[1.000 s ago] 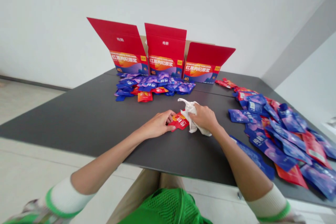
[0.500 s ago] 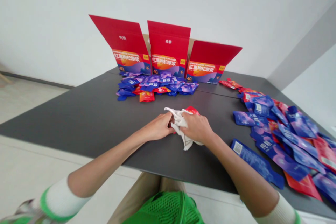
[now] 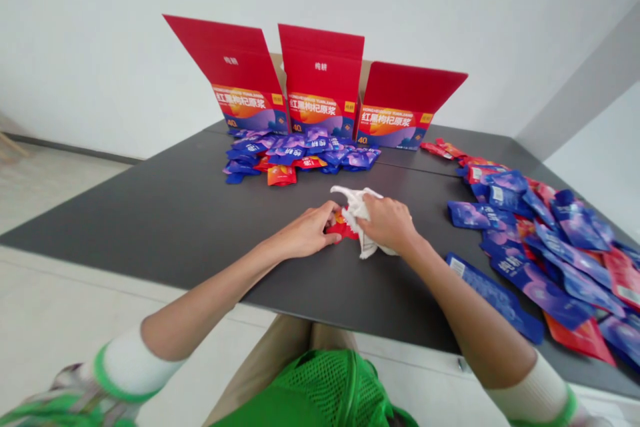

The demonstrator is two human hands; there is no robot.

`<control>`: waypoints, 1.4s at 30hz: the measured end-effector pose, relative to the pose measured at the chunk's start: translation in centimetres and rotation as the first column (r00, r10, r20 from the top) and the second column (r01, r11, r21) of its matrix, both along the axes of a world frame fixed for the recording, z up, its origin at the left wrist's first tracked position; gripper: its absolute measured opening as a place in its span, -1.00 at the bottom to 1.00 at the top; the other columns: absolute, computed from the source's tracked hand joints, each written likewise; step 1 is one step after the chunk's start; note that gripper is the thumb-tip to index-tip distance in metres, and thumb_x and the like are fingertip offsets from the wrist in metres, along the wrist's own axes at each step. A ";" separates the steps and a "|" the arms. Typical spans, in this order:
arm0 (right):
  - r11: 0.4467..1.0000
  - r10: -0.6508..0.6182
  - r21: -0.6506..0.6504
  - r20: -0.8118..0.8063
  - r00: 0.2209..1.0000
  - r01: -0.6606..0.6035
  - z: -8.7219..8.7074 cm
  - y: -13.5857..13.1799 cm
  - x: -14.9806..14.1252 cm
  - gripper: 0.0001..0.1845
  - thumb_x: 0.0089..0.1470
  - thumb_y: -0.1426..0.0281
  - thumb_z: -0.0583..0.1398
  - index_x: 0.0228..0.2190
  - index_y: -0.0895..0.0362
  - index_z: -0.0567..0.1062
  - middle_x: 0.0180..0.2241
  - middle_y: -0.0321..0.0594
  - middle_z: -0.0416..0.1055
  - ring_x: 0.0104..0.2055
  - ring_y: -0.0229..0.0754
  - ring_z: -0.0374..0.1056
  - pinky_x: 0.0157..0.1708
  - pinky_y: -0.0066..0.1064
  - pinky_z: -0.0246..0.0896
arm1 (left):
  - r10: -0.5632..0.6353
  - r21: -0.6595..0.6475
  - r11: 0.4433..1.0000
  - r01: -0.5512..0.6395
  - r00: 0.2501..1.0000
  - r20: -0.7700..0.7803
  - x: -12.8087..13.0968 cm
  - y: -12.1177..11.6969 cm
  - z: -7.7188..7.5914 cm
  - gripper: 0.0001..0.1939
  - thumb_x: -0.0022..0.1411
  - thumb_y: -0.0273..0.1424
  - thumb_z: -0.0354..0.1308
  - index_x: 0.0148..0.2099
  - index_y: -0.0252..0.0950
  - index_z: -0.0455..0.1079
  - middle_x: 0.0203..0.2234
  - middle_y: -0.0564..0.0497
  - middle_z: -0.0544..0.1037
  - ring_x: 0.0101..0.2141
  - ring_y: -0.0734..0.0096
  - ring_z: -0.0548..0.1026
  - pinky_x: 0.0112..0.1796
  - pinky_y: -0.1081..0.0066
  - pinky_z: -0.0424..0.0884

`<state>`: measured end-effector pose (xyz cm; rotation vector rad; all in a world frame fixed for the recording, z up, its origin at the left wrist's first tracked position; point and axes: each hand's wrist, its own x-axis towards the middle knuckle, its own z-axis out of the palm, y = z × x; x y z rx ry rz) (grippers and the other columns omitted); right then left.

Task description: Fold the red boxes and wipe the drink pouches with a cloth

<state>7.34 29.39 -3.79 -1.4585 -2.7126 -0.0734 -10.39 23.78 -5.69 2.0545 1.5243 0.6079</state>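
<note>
A red pouch (image 3: 342, 227) lies on the dark table in front of me, partly covered by a white cloth (image 3: 361, 213). The fingers of my left hand (image 3: 313, 230) are closed on the pouch's left end. My right hand (image 3: 390, 220) grips the bunched cloth and presses it against the pouch's right part. One corner of the cloth sticks up to the left, and another hangs toward the table's front edge. The pouch's far end is hidden under the cloth and my right hand.
Three red boxes with raised lids (image 3: 321, 103) stand along the back of the table (image 3: 165, 207). Before them lies a pile of blue and red pouches (image 3: 300, 150). A larger heap of pouches (image 3: 530, 240) spreads along the right side, with one blue pouch (image 3: 493, 297) nearest my right forearm.
My right hand with the cloth has shifted right and slightly away from me, opening a gap from my left hand. More of the red pouch shows between them.
</note>
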 end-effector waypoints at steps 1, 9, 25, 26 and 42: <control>0.997 0.072 -0.012 -0.004 0.997 -0.072 0.0 0.0 0.0 -0.64 0.04 0.17 0.03 -0.16 0.08 0.32 -0.23 -0.11 0.44 -0.21 -0.01 0.38 -0.28 -0.30 0.20 | 0.005 0.001 1.000 -0.005 1.000 0.001 0.0 0.0 0.0 -0.67 0.05 -0.35 0.14 -0.11 -0.27 0.20 -0.36 0.02 0.49 -0.38 0.33 0.45 -0.39 0.44 0.26; 1.000 0.015 0.000 0.024 1.000 -0.015 0.0 -0.1 0.0 -0.64 0.05 0.19 0.02 -0.14 0.09 0.31 -0.25 -0.08 0.44 -0.21 0.01 0.38 -0.28 -0.29 0.19 | -0.015 0.024 1.000 0.015 1.000 -0.011 0.0 -0.1 0.2 -0.67 0.07 -0.37 0.12 -0.09 -0.27 0.20 -0.37 0.03 0.47 -0.38 0.33 0.43 -0.39 0.43 0.26; 0.942 -0.336 -0.063 -0.220 0.916 0.330 -0.1 5.5 6.1 -0.56 0.08 0.09 -0.05 -0.17 0.11 0.36 -0.28 -0.07 0.45 -0.25 -0.02 0.37 -0.40 -0.40 0.04 | 0.184 -0.152 0.981 -0.120 0.819 0.543 -9.5 2.2 4.7 -0.64 0.09 -0.33 0.13 -0.06 -0.33 0.24 -0.39 0.05 0.42 -0.44 0.52 0.39 -0.33 0.45 0.30; 0.946 -0.324 -0.070 -0.223 0.919 0.317 -0.2 5.4 6.0 -0.56 0.08 0.08 -0.04 -0.17 0.10 0.36 -0.29 -0.07 0.45 -0.26 -0.02 0.37 -0.42 -0.40 0.02 | 0.204 -0.160 0.978 -0.138 0.804 0.559 -10.9 2.8 5.2 -0.62 0.06 -0.35 0.16 -0.06 -0.33 0.24 -0.40 0.06 0.41 -0.44 0.52 0.39 -0.33 0.46 0.31; 0.979 -0.200 -0.087 -0.209 0.957 0.186 -1.2 5.2 5.5 -0.59 0.08 0.10 -0.04 -0.15 0.06 0.32 -0.34 -0.11 0.46 -0.29 -0.01 0.38 -0.42 -0.40 0.00 | 0.425 0.155 0.792 -0.591 0.715 0.555 -21.9 6.8 8.2 -0.61 -0.01 -0.43 0.12 -0.07 -0.30 0.25 -0.42 0.06 0.43 -0.44 0.51 0.40 -0.38 0.48 0.34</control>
